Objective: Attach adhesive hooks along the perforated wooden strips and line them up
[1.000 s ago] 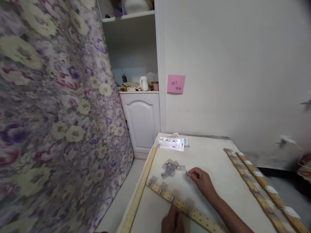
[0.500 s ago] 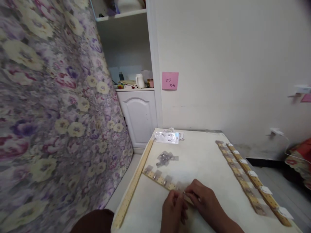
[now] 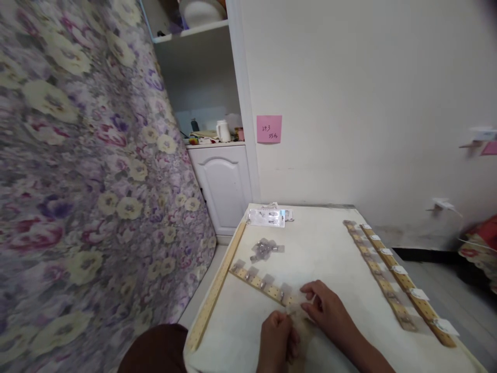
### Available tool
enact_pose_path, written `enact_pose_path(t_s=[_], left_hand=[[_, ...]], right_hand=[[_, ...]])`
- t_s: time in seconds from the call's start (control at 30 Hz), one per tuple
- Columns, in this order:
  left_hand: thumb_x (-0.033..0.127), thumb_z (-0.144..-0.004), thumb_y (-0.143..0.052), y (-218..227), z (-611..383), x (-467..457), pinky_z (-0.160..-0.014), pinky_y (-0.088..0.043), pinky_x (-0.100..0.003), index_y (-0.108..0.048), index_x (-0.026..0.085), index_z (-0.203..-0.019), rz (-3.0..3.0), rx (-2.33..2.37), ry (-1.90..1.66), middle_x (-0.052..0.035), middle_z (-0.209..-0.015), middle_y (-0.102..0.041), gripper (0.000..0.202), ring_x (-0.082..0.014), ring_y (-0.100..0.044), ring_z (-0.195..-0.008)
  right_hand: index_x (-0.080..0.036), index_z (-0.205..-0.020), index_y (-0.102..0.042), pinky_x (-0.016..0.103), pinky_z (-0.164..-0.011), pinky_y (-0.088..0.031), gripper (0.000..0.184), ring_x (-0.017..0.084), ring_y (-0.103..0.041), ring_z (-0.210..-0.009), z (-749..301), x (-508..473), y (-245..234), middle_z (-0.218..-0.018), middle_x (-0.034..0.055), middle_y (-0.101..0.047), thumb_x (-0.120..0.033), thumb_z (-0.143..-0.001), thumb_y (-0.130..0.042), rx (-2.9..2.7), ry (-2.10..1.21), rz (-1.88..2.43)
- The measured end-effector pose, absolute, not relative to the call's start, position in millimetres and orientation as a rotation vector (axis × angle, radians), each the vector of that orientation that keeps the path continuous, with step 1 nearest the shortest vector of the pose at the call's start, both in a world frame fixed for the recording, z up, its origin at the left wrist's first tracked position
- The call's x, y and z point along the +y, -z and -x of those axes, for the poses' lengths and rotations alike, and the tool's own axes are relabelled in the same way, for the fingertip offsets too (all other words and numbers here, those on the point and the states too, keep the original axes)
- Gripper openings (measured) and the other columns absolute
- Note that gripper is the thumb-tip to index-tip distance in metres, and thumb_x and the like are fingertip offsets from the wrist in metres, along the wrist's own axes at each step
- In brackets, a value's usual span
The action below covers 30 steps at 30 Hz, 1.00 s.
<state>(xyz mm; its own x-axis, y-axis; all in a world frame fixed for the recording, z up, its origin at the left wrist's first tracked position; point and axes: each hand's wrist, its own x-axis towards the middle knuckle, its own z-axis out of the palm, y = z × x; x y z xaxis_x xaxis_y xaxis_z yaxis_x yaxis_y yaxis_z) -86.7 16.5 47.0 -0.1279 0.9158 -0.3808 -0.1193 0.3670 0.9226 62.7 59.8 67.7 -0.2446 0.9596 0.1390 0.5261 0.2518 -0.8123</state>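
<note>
On a white table lies a perforated wooden strip with small clear packets clipped along it. My left hand and my right hand meet at the strip's near end, fingers pinched together around a small clear packet. A loose pile of the same packets lies farther back on the table, beyond both hands.
Another wooden strip runs along the table's left edge, and two more strips with white tags lie at the right. A clear bag sits at the far edge. Floral fabric hangs at left; a white cabinet and a pink note are behind.
My right hand came back from the packet pile to the strip's near end and joined my left hand there. The camera view tilted down and shifted slightly.
</note>
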Motion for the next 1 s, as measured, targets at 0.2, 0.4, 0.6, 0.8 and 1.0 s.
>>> enact_pose_path(t_s=[0.2,0.4,0.6,0.8,1.0], left_hand=[[0.035,-0.062,-0.049,-35,69,15,-0.028,-0.014,-0.019,-0.042,0.022,-0.056,-0.710,1.399,-1.075,0.0055,-0.039,-0.052,0.016,-0.0056,-0.035,-0.024],[0.035,-0.064,-0.048,-24,53,21,-0.029,-0.014,-0.018,-0.043,0.021,-0.057,-0.667,1.364,-1.067,0.0052,-0.041,-0.052,0.017,-0.0047,-0.035,-0.026],[0.033,-0.066,-0.048,-22,48,26,-0.029,-0.016,-0.018,-0.045,0.020,-0.057,-0.642,1.402,-1.035,0.0054,-0.038,-0.048,0.016,-0.0049,-0.035,-0.027],[0.033,-0.065,-0.049,-26,48,26,-0.030,-0.014,-0.018,-0.045,0.020,-0.059,-0.630,1.384,-1.052,0.0053,-0.040,-0.050,0.015,-0.0045,-0.035,-0.027],[0.031,-0.065,-0.049,-19,50,28,-0.029,-0.014,-0.018,-0.045,0.021,-0.060,-0.656,1.386,-1.018,0.0050,-0.040,-0.052,0.012,-0.0051,-0.036,-0.026]], right_hand=[[-0.020,-0.082,-0.063,0.024,-0.058,-0.042,0.015,0.014,-0.056,-0.061,-71,70,-51,-0.062,-0.0030,-0.059,-0.024,-0.073,-0.051,-1.841,-1.040,1.354],[-0.021,-0.095,-0.067,0.031,-0.078,-0.047,0.028,0.019,-0.062,-0.081,-78,81,-34,-0.086,0.0049,-0.069,-0.024,-0.077,-0.046,-1.922,-0.842,1.342],[-0.019,-0.099,-0.068,0.033,-0.088,-0.047,0.033,0.020,-0.063,-0.093,-76,88,-18,-0.096,0.0084,-0.069,-0.019,-0.078,-0.042,-1.945,-0.776,1.350],[-0.019,-0.099,-0.068,0.033,-0.087,-0.048,0.033,0.020,-0.063,-0.093,-72,91,-18,-0.096,0.0081,-0.070,-0.020,-0.079,-0.041,-1.931,-0.794,1.359],[-0.019,-0.098,-0.067,0.033,-0.088,-0.048,0.034,0.019,-0.063,-0.093,-71,94,-11,-0.096,0.0081,-0.070,-0.018,-0.078,-0.040,-1.942,-0.790,1.380]])
